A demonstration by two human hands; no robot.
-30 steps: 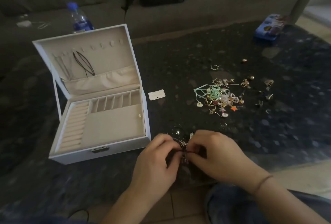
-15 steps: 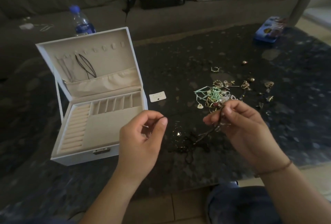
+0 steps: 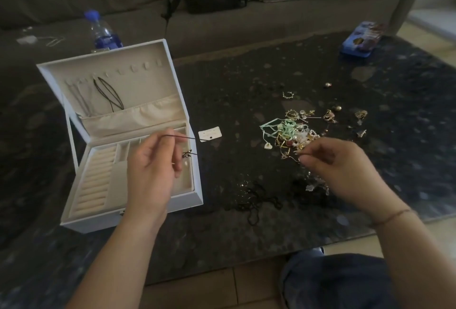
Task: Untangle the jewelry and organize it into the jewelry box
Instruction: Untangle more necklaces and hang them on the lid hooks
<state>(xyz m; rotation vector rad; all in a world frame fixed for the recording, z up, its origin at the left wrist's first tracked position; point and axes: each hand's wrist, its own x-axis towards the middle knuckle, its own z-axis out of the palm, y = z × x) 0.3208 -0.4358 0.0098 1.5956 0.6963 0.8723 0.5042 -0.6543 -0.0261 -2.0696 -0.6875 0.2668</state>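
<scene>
The left hand is raised over the open jewelry box, its thumb and forefinger pinching a thin black cord that loops out to the right and comes back to a small dark knot or charm by the fingertips. The right hand hangs above the near edge of the tangled jewelry pile, fingers curled and tips pinched together; whether they grip a fine strand I cannot tell. The box sits on the left of the dark table, lid up, with two cords hung inside the lid and the tray compartments showing pale lining. Between the hands, nearer the person, lies a black tangle of cord. A small white card rests just right of the box. Loose gold pieces scatter beyond the pile. Farther off stand a water bottle behind the box and a blue tin at the far right.
</scene>
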